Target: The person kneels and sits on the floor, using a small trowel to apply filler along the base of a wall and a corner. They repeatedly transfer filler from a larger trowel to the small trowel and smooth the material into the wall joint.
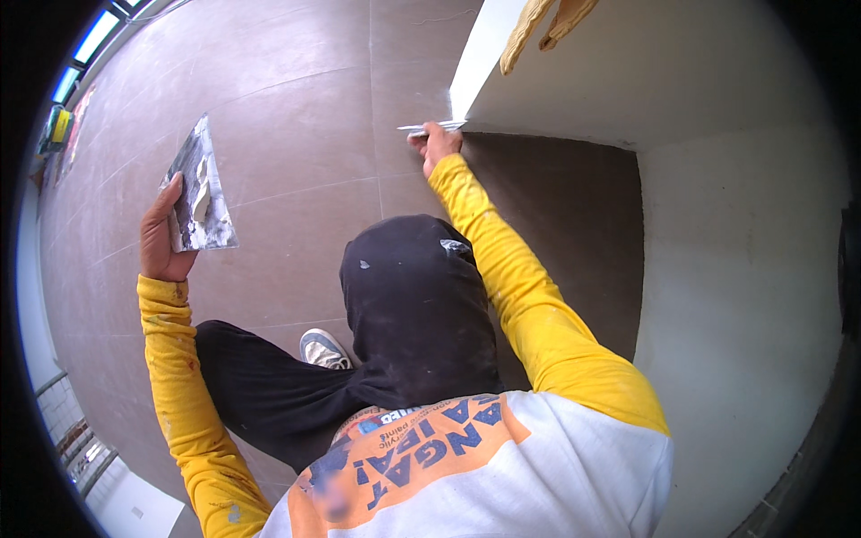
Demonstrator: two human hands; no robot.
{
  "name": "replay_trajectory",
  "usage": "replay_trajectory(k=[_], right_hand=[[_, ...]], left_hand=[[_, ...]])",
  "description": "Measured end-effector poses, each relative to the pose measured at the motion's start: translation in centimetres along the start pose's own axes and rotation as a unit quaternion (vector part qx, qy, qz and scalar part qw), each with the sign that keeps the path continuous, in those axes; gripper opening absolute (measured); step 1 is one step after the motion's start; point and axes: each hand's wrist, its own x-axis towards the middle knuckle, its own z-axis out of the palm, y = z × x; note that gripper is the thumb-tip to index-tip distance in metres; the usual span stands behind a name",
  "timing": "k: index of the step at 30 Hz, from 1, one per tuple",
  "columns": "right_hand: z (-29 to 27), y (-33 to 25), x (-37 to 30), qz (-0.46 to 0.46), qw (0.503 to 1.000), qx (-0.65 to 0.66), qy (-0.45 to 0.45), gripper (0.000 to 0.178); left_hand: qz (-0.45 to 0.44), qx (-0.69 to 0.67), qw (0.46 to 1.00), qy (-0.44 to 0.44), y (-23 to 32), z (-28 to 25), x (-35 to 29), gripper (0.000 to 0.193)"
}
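My left hand (pixel 164 231) grips a flat metal plate (pixel 192 179), its thumb on the upper face. A lump of white putty (pixel 204 190) sticks to the plate, with smears around it. Farther forward, my right hand (pixel 439 146) is closed around a putty knife (pixel 421 129), seen nearly edge-on. The knife's blade is at the bottom of a white wall corner (pixel 462 112), close to the floor. Whether the blade presses on the corner cannot be made out. The fingers of the right hand partly cover the tool.
Brown tiles cover the floor (pixel 296 134). A white wall (pixel 735 269) rises on the right, meeting the corner recess. Tan cloth-like strips (pixel 538 31) hang at the top. My bent knee (pixel 408 269) and shoe (pixel 325 350) are below. A green and yellow object (pixel 60 125) stands far left.
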Motion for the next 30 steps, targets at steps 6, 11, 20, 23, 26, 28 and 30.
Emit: replay_trajectory(k=[6,11,20,23,26,28,30], right_hand=[[-6.7,2.4,-3.1,0.050,0.998,0.028,-0.010,0.042],[-9.1,0.1,2.4,0.062,0.991,0.078,0.089,0.029],[-8.9,-0.1,0.3,0.028,0.997,0.067,-0.011,0.028],[-9.6,0.8,0.0,0.036,0.995,0.092,-0.033,0.037],[-9.6,1.0,1.6,0.057,0.993,0.100,-0.030,0.036],[-9.5,1.1,2.7,0.061,0.994,0.090,-0.017,0.034],[-9.4,1.3,3.3,0.064,0.993,0.095,-0.025,0.033]], left_hand=[[-0.002,0.001,1.000,-0.008,0.1,-0.4,0.0,0.023],[-0.005,-0.003,1.000,-0.009,0.1,-0.6,0.1,0.023],[-0.006,0.014,1.000,-0.013,0.0,-0.5,0.0,0.025],[-0.013,0.013,1.000,-0.016,0.0,-0.6,0.0,0.026],[-0.019,0.009,1.000,-0.016,0.1,-0.7,0.0,0.026],[-0.018,0.007,1.000,-0.014,0.1,-0.8,0.0,0.026],[-0.017,0.011,1.000,-0.018,0.1,-0.8,0.0,0.026]])
